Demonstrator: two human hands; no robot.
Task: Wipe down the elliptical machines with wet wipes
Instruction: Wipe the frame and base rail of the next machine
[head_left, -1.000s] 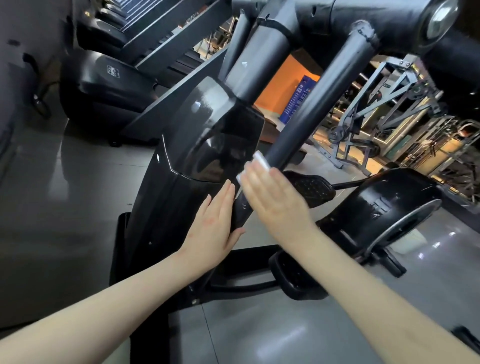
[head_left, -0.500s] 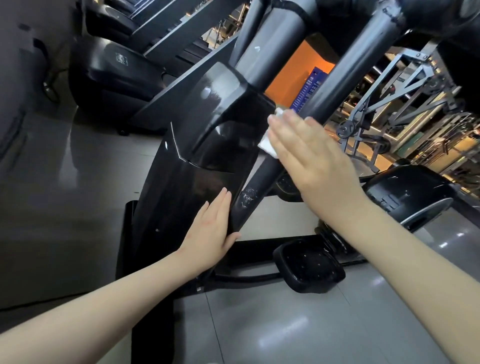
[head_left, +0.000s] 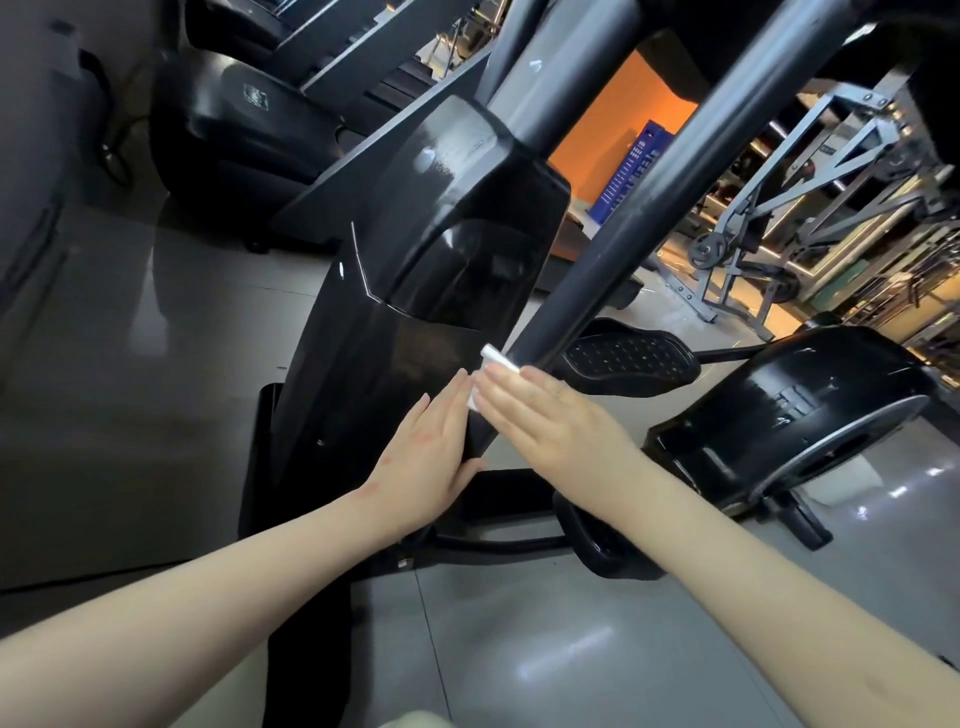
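Where the right hand (head_left: 550, 415) covers it, the white wet wipe (head_left: 496, 366) shows only as a folded corner past the fingertips and a sliver by the palm edge; the rest is hidden.

Elliptical machine (head_left: 431, 249): glossy black front shroud, upper end cut off by the top edge of the view, lower end running out of view at the bottom.

Swing arm (head_left: 639, 208): dark grey tube slanting from upper right down to the hands; its lower end is hidden behind the right hand.

Right hand: flat, fingers extended and close together, pressing the wipe against the lower part of the swing arm. Forearm enters from the lower right.

Left hand (head_left: 428, 457): open, fingers straight and together, palm laid flat on the edge of the shroud just beside the right hand, holding nothing. Forearm enters from the lower left.

Pedal (head_left: 628, 356): black, dimpled, behind the right hand, partly covered by it.

Flywheel housing (head_left: 789, 415): black, at right on the grey floor (head_left: 519, 639).

Background: further machines at upper left; a weight rack (head_left: 769, 208) at upper right, indistinct.
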